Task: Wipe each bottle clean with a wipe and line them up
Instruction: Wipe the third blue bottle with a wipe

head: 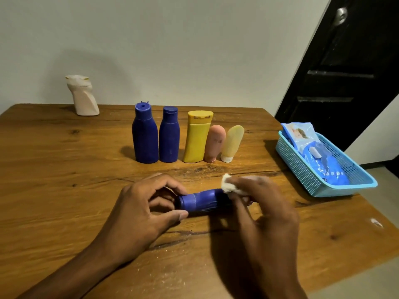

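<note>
A small blue bottle (203,201) lies sideways just above the table, cap end to the left. My left hand (140,210) grips its cap end with thumb and fingers. My right hand (261,203) pinches a crumpled white wipe (230,186) and presses it on the bottle's right end, hiding that end. Behind stands a row: two tall blue bottles (145,137) (169,135), a yellow bottle (197,137), a pink tube (214,143) and a pale yellow tube (231,142).
A white bottle (83,96) stands alone at the back left of the wooden table (54,180). A light blue basket (336,182) with wipe packs sits at the right edge. A dark door is behind it.
</note>
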